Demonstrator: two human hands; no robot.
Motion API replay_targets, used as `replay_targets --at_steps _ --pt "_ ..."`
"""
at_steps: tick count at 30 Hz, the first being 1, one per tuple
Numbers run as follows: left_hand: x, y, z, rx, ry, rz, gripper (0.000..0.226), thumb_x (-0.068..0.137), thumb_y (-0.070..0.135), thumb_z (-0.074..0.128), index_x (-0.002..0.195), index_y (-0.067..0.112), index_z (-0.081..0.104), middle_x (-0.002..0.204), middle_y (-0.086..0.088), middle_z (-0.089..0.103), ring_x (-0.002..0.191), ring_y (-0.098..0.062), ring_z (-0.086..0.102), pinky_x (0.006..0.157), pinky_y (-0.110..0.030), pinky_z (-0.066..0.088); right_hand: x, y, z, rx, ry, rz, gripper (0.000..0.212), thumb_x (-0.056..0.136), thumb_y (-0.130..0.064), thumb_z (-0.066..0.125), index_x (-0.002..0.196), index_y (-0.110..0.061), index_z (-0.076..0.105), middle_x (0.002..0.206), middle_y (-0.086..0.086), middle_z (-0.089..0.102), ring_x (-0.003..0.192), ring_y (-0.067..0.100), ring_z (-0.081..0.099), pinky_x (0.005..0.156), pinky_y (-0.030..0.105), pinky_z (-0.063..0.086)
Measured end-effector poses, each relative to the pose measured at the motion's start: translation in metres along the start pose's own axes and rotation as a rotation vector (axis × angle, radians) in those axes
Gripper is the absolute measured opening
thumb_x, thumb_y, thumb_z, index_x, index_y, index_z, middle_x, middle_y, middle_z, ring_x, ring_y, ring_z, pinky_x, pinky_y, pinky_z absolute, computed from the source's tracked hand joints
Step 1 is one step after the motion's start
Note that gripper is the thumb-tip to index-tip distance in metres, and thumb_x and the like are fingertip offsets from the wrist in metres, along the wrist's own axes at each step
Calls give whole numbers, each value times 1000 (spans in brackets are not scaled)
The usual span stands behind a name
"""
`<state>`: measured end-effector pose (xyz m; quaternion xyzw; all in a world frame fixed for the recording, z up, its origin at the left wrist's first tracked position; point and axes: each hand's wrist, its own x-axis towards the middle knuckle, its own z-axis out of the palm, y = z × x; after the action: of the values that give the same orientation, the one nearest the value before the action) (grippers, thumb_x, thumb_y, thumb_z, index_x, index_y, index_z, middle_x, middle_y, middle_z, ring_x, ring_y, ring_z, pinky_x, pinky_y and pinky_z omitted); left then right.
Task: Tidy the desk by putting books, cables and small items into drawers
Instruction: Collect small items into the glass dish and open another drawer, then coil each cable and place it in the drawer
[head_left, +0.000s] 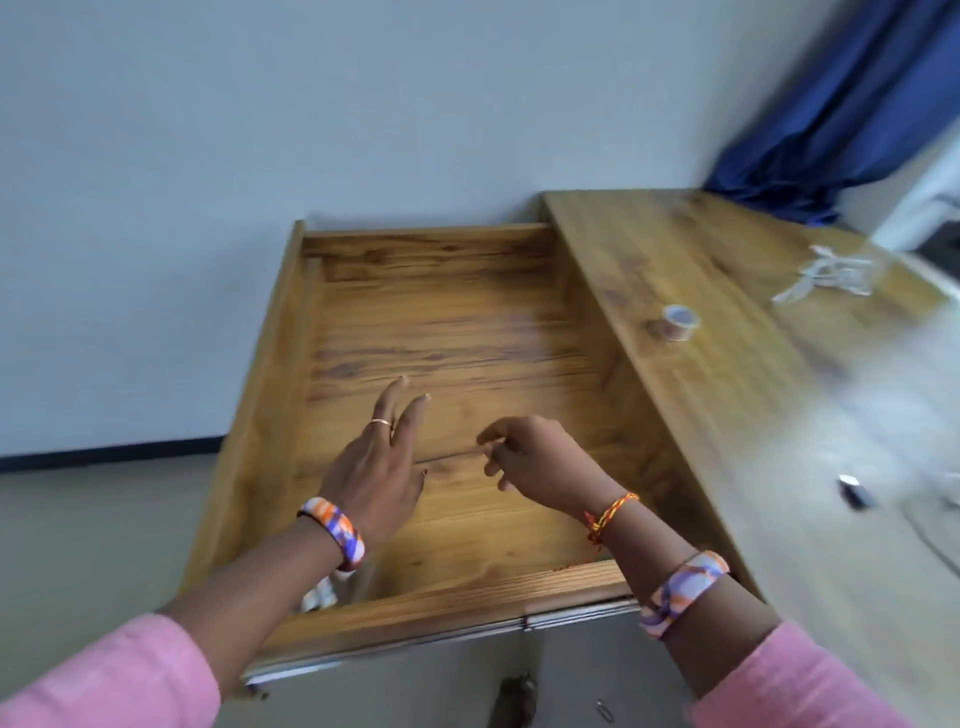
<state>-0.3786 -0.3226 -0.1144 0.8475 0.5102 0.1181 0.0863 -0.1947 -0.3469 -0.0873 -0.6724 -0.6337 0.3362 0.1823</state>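
The big pulled-out wooden drawer (447, 332) is the largest piece here: stiff, probably fairly heavy, and best moved by its front rail (441, 603), which runs just below both wrists; its grained board floor is mostly bare, with something pale and blurred in the corner near the front rail. Right of the drawer lies the brown wood-grain surface (753, 364), carrying what remains to be stowed. Furthest from the drawer sits a loose tangle of white cable (826, 275), light and floppy, likely easiest gathered in a bunch at its middle so no ends trail. Closer to the drawer stands a small roll of clear tape (679, 322), light, rigid and a bit slick, suited to a pinch across its rim. A small dark block (854, 491), too blurred to identify, lies nearer the front edge. Over the drawer, the left hand (379, 467) is spread with fingers straight, holding nothing; the right hand (535, 462) hangs loosely curled, and I judge it empty.
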Motion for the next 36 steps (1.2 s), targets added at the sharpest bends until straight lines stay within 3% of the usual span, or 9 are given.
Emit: replay_targets --at_steps 6,12,14,17,21,25,28,32,36 --pt "80 131 6 -268 94 524 75 72 14 72 134 12 30 147 -12 21 101 -32 65 61 -39 58 -66 67 -101 -12 455 117 19 89 -13 48 93 -16 66 75 -2 67 75 21 63 75 39 52" --pt "112 264 25 -429 -43 903 59 76 39 45 131 21 31 142 -2 27 95 -27 67 58 -41 58 -160 149 -162 -291 715 514 27 90 -17 50 113 -21 62 110 3 68 106 22 59 86 32 46" --pt "117 301 34 -358 -106 943 57 81 37 48 134 22 33 146 -4 29 110 -25 61 73 -37 57 -189 175 -170 -421 716 653 33 89 -18 51 122 -22 56 121 3 61 115 24 53 89 32 39" --pt "122 340 49 -253 -298 927 62 90 36 50 144 21 24 153 1 14 137 -17 32 104 -33 39 -224 200 -169 -506 659 814 42 88 -17 50 130 -21 48 129 6 55 119 28 47 97 35 35" --pt "133 380 63 -159 -390 920 59 91 42 46 142 22 24 150 1 23 135 -18 33 105 -34 37 -242 215 -157 -415 590 843 49 85 -12 47 132 -25 44 123 4 56 112 28 52 91 39 42" --pt "143 416 79 -238 -566 800 53 86 47 53 127 15 42 124 -6 56 113 -26 54 93 -38 45 -240 221 -155 -336 669 793 42 87 -10 49 127 -23 51 116 3 59 108 21 53 87 35 43" --pt "148 434 86 -424 -706 652 42 80 23 66 117 7 56 109 -13 65 101 -26 61 85 -29 48 -240 223 -156 -310 686 745 27 86 -9 49 107 -19 63 105 3 61 101 21 54 81 37 46" --pt "158 456 59 -1050 -929 348 14 84 -7 53 82 5 60 69 -14 56 42 -9 58 45 -20 48 -246 213 -171 -260 967 600 14 82 -11 49 83 -13 62 79 -5 59 80 19 58 71 36 48" --pt "176 484 6 -1423 -948 210 21 90 -3 50 75 10 57 49 1 53 29 0 42 34 -11 40 -268 185 -204 159 1308 491 20 85 5 46 78 -11 55 71 -2 60 62 14 64 64 28 50"
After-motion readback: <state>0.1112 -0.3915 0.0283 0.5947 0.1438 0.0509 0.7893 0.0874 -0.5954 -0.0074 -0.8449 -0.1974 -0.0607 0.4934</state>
